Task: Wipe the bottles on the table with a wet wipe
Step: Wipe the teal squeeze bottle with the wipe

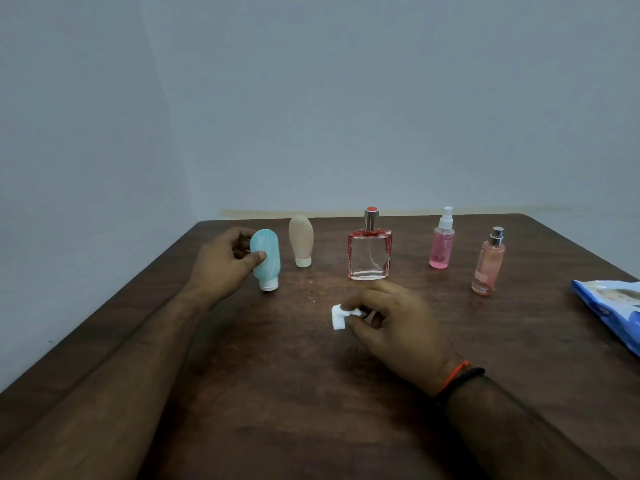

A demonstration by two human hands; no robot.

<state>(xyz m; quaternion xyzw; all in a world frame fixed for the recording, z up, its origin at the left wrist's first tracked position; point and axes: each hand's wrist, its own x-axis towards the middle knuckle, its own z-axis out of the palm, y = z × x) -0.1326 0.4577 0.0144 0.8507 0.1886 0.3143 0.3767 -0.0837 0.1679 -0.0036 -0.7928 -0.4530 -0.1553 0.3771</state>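
L hand (225,261) fingers curled round blue tube (266,258), left of perfume bottle (370,252); R hand (391,323) pinches wet wipe (341,315) in front of it. Steady tube, wipe w/ firm strokes

**Background stuff around the setup**

Not much going on. There's a blue-and-white plastic pack (609,306) lying flat at the right edge of the table (277,393), partly cut off by the frame, with some print on it that's too blurry to read. The table's dark brown wood with visible grain, and there's a little patch of pale specks (311,289) around its middle. Behind it is a plain grey-blue wall (346,98) that meets a side wall (69,133) on the left. A thin yellowish strip (311,213) runs along the wall just above the table's far edge.
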